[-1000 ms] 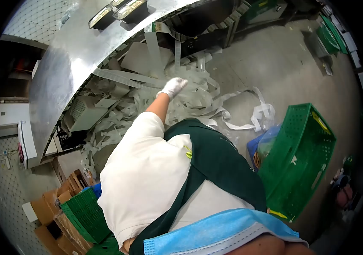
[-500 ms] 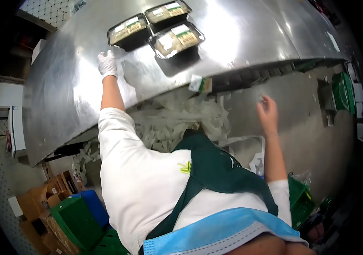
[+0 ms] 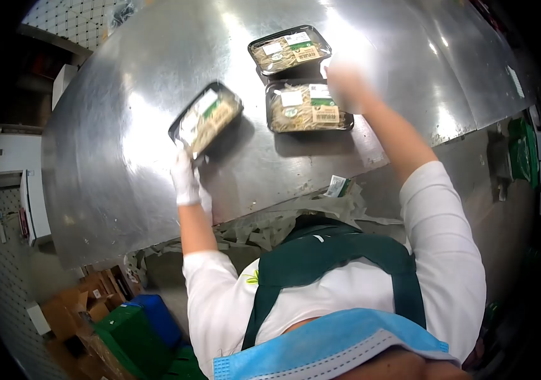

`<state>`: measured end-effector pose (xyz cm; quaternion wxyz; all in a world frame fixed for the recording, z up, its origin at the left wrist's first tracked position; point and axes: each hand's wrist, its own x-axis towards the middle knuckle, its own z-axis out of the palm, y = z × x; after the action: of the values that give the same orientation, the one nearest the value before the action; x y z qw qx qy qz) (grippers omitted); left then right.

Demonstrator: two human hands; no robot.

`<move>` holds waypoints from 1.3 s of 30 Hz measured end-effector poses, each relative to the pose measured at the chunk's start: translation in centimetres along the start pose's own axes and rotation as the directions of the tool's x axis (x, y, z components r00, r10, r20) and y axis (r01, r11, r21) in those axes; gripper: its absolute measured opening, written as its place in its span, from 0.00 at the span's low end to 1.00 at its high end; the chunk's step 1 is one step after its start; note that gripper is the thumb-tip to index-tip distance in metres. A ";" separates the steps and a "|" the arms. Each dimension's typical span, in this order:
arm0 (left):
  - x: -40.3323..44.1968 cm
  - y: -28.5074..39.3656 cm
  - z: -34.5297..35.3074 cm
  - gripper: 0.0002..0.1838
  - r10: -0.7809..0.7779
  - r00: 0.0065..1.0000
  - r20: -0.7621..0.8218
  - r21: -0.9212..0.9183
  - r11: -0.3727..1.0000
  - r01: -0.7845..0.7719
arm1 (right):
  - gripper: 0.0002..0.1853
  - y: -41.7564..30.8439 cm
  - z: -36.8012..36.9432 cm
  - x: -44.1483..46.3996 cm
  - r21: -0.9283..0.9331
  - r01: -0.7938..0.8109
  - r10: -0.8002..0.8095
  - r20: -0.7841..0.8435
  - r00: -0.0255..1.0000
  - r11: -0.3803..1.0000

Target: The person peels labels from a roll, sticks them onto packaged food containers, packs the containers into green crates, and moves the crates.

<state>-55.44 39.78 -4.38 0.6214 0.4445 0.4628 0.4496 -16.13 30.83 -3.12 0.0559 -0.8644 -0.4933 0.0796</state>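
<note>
My left hand (image 3: 186,177), in a white glove, grips the near-left corner of a film-wrapped black food tray (image 3: 210,118). This tray sits at a slant, apart from two similar ones. The near tray (image 3: 302,107) and the far tray (image 3: 288,52) lie one behind the other to its right. Pale, thin strands like bean sprouts show through the film, under white, green and tan labels. My right hand (image 3: 348,83) is at the right ends of these two trays, its fingers smeared by motion; I cannot tell whether it touches them.
The trays are on a curved steel table (image 3: 118,209). At its front edge is a label piece (image 3: 338,186) above a heap of pale backing strips (image 3: 245,234). Cardboard boxes (image 3: 67,310), a green crate (image 3: 132,335) and a blue crate (image 3: 161,316) stand at lower left.
My right hand has come up from beside my body to the trays. My left hand now holds the left tray, which has come nearer to me and away from the others. The view has shifted.
</note>
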 end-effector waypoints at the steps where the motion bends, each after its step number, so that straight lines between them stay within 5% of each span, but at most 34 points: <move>1: -1.4 -0.4 -1.5 0.15 0.002 1.000 0.013 -0.005 1.000 -0.002 | 0.25 0.4 -0.7 0.3 0.031 -0.079 0.079 -0.005 0.997 0.996; 6: -8.0 -3.0 -5.2 0.14 -0.049 0.993 -0.105 -0.056 0.997 0.044 | 0.31 -0.1 -2.1 2.9 0.207 -0.345 0.369 -0.093 0.925 0.916; 8: -8.2 -3.1 -5.1 0.17 -0.055 0.992 -0.117 -0.050 0.997 0.050 | 0.34 -0.2 -1.3 5.0 0.272 -0.315 0.315 0.044 0.948 0.909; 12: -7.1 -3.4 -5.4 0.15 -0.086 0.988 -0.128 0.001 0.996 0.087 | 0.27 0.8 0.4 6.1 0.479 -0.186 0.180 0.059 0.982 0.858; 15: -6.6 -2.6 -4.3 0.12 -0.064 0.994 -0.085 0.088 0.994 0.072 | 0.22 1.0 -2.1 1.1 0.502 -0.003 0.100 -0.168 0.981 0.865; 18: -6.4 -1.6 -3.3 0.13 -0.014 0.996 -0.086 0.128 0.992 0.025 | 0.15 1.2 -9.6 -11.4 0.208 0.166 -0.039 -0.503 0.863 0.964; 20: -7.0 0.6 -3.2 0.15 0.042 0.999 -0.003 0.231 0.972 -0.041 | 0.11 1.8 -14.5 -21.3 -0.039 0.135 -0.126 -0.665 0.736 0.990; 23: -6.7 3.8 -1.9 0.14 0.040 0.993 0.114 0.288 0.955 -0.072 | 0.08 1.7 -14.8 -33.4 -0.334 -0.014 -0.175 -0.530 0.830 0.943; 26: -4.0 5.1 -2.1 0.14 0.065 0.895 0.442 0.246 0.950 -0.191 | 0.07 -0.7 -11.0 -42.7 -0.343 -0.295 0.148 -0.395 0.907 0.892; 27: -2.3 4.6 -2.0 0.14 0.095 0.884 0.457 0.234 0.947 -0.222 | 0.07 -3.0 -10.1 -44.2 -0.246 -0.419 0.235 -0.541 0.808 0.874; 29: -2.0 6.3 -1.4 0.13 0.090 0.806 0.585 0.246 0.928 -0.281 | 0.07 -7.7 -8.9 -49.6 -0.109 -0.694 0.521 -0.581 0.626 0.712; 32: -0.6 8.3 -0.6 0.12 0.064 0.679 0.731 0.211 0.926 -0.314 | 0.09 -13.8 -3.5 -52.9 -0.056 -0.766 0.627 -0.538 0.564 0.641; 34: 1.6 8.6 0.5 0.11 0.015 0.646 0.763 0.245 0.919 -0.310 | 0.10 -16.8 -3.1 -51.7 0.169 -0.853 0.796 -0.482 0.366 0.495; 39: 3.0 10.8 2.9 0.10 -0.238 0.362 0.901 0.304 0.943 -0.136 | 0.15 -25.4 -3.2 -57.9 0.762 -0.611 0.874 -0.429 -0.228 0.215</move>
<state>-53.73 44.50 6.06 0.7040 0.7011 0.1124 0.0165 -65.98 -6.23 9.26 0.3429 -0.8576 0.2678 -0.2743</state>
